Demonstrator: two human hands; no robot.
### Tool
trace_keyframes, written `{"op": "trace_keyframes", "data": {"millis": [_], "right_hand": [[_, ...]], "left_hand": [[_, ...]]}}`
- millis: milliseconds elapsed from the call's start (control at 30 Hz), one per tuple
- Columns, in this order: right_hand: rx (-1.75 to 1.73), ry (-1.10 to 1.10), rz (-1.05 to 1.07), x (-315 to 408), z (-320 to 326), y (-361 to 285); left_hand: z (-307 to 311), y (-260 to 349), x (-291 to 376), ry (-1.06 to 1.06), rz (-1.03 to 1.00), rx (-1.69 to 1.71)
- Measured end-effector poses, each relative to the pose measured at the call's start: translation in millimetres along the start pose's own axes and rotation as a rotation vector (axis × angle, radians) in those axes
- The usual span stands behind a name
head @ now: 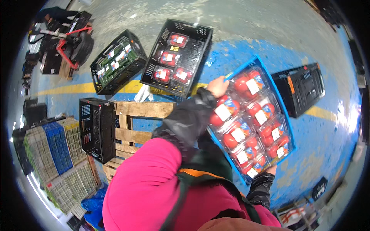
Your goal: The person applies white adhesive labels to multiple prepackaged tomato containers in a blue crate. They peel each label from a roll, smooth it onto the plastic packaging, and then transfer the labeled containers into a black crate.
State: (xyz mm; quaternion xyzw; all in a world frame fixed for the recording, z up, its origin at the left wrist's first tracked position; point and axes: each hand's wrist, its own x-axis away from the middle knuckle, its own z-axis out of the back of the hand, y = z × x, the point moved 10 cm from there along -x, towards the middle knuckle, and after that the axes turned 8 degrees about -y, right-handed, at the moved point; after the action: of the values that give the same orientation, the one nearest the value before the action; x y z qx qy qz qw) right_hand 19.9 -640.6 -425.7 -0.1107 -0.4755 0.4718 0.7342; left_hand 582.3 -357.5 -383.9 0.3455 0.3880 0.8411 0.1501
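Note:
I hold a blue crate of clear plastic packs of tomatoes, each pack bearing white labels. My left hand grips its upper left corner. At the lower end, my right hand is shut on the rim, mostly hidden by crate and sleeve. Left of the blue crate, a large black crate on the floor holds several similar packs of red produce at one side. Beside it stands a smaller black crate with labelled green vegetables, perhaps cucumbers.
A wooden pallet lies to the left, with a black crate tipped on its side at its edge. Another black crate stands at the right. Stacked white and blue crates are far left. A red pallet jack and a person are farther back.

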Motion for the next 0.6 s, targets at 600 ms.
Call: {"op": "trace_keyframes", "data": {"millis": [600], "right_hand": [[1.036, 0.554, 0.133, -22, 50, -44]], "left_hand": [[-38, -548, -1, 0.662, 0.793, 1.48]]}}
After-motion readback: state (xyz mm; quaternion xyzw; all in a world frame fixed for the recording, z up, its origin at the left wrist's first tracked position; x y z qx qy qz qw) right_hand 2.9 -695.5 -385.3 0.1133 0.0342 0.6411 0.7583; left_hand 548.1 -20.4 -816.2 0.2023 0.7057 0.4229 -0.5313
